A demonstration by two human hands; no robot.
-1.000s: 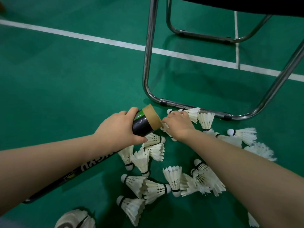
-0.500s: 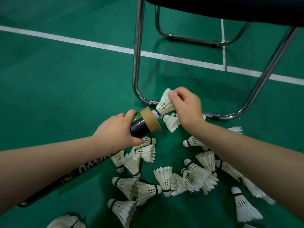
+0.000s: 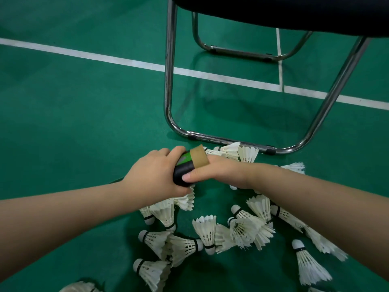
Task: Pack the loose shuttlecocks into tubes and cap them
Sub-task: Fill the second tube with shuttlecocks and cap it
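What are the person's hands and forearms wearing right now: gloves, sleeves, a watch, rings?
Nothing shows. The left hand and right hand are ungloved, with short plain nails. Both forearms are unsleeved up to the frame edge; no watch, band or ring is visible.

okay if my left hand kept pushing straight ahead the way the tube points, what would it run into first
Probably the right hand, cupped at the mouth of the tube that the left hand holds; beyond it lie shuttlecocks by the chair frame. Depth unclear.

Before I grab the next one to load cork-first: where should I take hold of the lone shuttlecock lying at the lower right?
Pinch the lone shuttlecock low on its feather skirt, just behind the black band, coming from above with your right hand. It lies flat on the floor, cork pointing away from you and clear of the pile, so the cork stays free to enter the tube.
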